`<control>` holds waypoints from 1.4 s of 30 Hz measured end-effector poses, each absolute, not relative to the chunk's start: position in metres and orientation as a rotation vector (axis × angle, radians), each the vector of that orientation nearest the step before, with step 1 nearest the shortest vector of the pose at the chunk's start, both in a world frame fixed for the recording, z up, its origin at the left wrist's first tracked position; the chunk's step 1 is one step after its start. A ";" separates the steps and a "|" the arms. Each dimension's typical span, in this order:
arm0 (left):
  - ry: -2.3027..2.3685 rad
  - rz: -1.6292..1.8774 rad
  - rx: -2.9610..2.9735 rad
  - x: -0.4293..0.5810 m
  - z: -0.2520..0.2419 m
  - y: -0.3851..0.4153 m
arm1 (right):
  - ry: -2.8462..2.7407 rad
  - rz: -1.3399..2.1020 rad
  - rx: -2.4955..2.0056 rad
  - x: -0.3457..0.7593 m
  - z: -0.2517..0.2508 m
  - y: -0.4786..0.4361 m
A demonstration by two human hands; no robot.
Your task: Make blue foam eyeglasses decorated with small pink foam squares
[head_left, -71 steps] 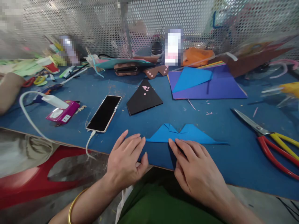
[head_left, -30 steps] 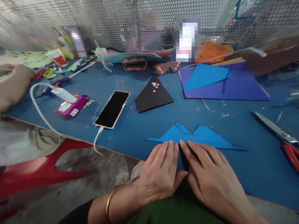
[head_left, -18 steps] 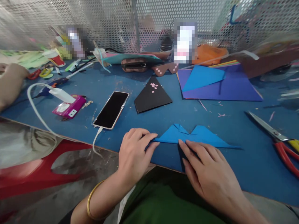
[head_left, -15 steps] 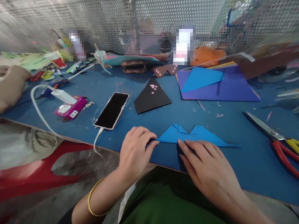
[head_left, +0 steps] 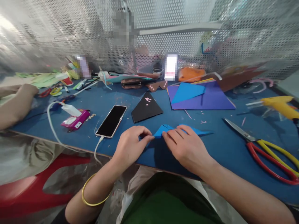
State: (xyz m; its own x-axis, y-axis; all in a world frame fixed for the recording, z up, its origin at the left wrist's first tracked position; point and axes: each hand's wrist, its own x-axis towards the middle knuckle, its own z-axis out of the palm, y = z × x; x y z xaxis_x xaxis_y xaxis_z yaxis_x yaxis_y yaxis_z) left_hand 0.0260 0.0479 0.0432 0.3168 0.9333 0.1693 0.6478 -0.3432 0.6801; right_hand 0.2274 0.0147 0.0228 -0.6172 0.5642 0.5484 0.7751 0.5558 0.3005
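Observation:
A folded blue paper piece lies flat on the blue tabletop near its front edge. My left hand curls over the paper's left tip, with thumb and fingers pinched on it. My right hand rests flat on the middle of the paper with its fingers stretched out, and covers much of it. Only the upper left fold and the thin right point of the paper show.
A black phone on a cable lies left of the paper, a black paper triangle behind it. Red and yellow scissors lie at the right, purple and blue sheets at the back. Another person's arm rests far left. Mesh wall behind.
My right hand has slid forward and left over the blue paper and now covers most of it. My left hand stays pinched on the left tip. The camera has tilted up.

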 end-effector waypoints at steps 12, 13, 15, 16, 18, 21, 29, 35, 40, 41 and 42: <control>1.095 1.053 1.720 0.081 0.088 0.100 | -2.168 -0.505 -1.227 0.278 0.071 0.056; 1.052 1.100 1.675 0.086 0.088 0.102 | -2.138 -0.446 -1.252 0.280 0.075 0.058; 0.973 1.154 1.592 0.094 0.084 0.106 | -2.080 -0.310 -1.300 0.284 0.083 0.060; 0.951 1.160 1.556 0.098 0.081 0.107 | -2.055 -0.233 -1.322 0.285 0.086 0.060; 0.953 1.154 1.488 0.106 0.074 0.108 | -2.012 -0.062 -1.364 0.286 0.089 0.061; 1.010 1.145 1.396 0.113 0.065 0.110 | -1.948 0.222 -1.423 0.286 0.087 0.063; 0.988 0.900 1.293 0.105 0.056 0.110 | -1.678 1.295 -1.409 0.292 0.075 0.074; 1.003 0.798 1.226 0.105 0.052 0.111 | -1.358 1.610 -1.294 0.287 0.059 0.081; 0.992 0.801 1.265 0.111 0.050 0.110 | -1.352 1.613 -1.316 0.282 0.054 0.078; 0.986 0.812 1.274 0.112 0.049 0.110 | -1.355 1.608 -1.321 0.281 0.053 0.078; 0.983 0.822 1.278 0.113 0.049 0.110 | -1.358 1.604 -1.323 0.281 0.052 0.077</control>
